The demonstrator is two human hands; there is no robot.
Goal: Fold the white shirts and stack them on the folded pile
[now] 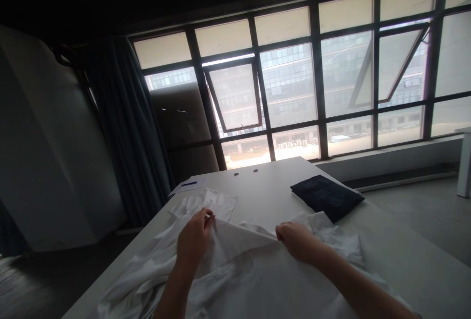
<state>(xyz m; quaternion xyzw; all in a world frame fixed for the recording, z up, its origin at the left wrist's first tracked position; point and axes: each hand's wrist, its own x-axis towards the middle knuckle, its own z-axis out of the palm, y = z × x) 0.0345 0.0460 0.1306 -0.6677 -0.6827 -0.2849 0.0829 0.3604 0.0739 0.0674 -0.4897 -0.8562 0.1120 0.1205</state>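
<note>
A wrinkled white shirt (253, 270) lies spread over the near part of the white table. My left hand (195, 234) pinches its cloth between thumb and fingers, left of the middle. Further right, my right hand (296, 238) is closed on the same cloth. Between the two hands the fabric is drawn into a raised, fairly straight edge. Looser parts of the shirt lie in folds beyond my left hand and under my right forearm.
A dark folded cloth (326, 196) lies on the right of the white table (270, 186), just past the shirt. Papers with a blue pen (189, 183) rest at the far left edge. Two round holes pierce the far end. Windows and a dark curtain (125, 127) stand behind.
</note>
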